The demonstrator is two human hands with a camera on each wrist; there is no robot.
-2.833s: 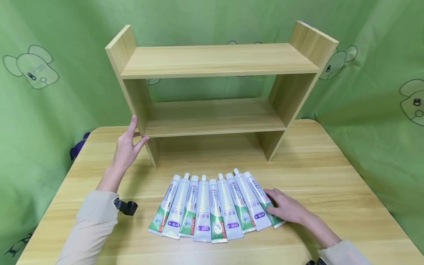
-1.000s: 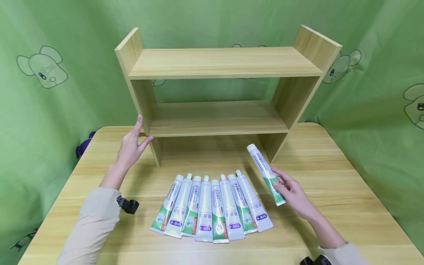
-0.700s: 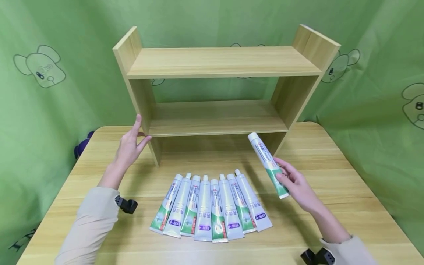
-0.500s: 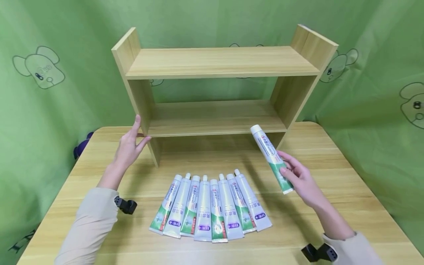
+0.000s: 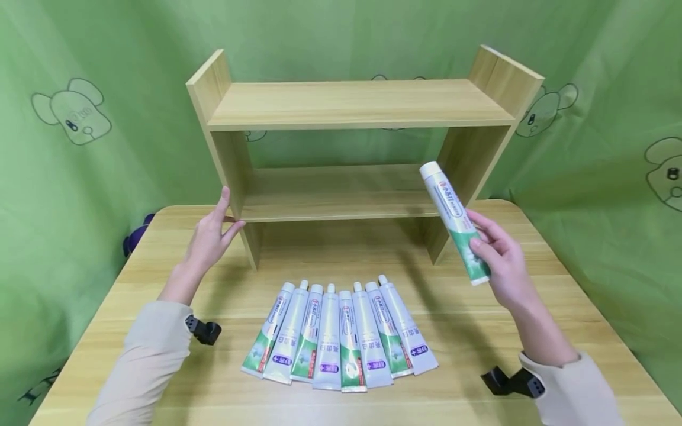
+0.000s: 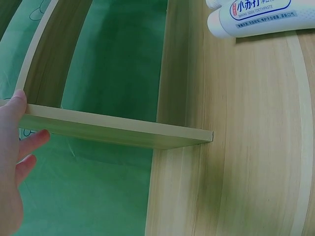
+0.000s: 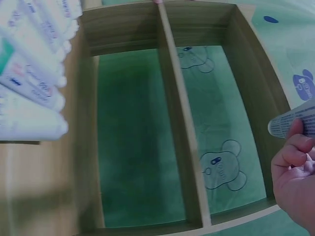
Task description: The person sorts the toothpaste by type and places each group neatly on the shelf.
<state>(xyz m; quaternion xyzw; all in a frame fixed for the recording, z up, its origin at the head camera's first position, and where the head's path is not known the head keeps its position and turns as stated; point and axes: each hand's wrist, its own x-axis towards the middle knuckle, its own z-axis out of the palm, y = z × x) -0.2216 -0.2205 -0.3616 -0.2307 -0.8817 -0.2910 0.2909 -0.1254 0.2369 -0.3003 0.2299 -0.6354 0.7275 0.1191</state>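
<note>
My right hand (image 5: 506,257) pinches the green crimped end of a white-and-green toothpaste tube (image 5: 453,222), thumb in front. The tube hangs in the air, tilted, its white cap up and left, before the right part of the wooden shelf's (image 5: 341,207) middle board. My left hand (image 5: 208,236) is at the shelf's left side panel; its thumb touches the front edge near the middle board, and the fingers extend along the outer side. On the table, several toothpaste tubes (image 5: 328,340) lie fanned out, caps towards the shelf, white-and-green ones alternating with white-and-purple ones.
The two-board shelf unit stands on a light wooden table (image 5: 538,296), its side panels rising above the top board. Green cloth (image 5: 341,35) with mouse-head drawings hangs behind and at both sides. A purple object (image 5: 137,236) shows beyond the table's left edge.
My right hand has picked up the rightmost toothpaste tube from the fan and raised it up and rightward to about middle-board height. The left hand stays at the shelf's side panel.
</note>
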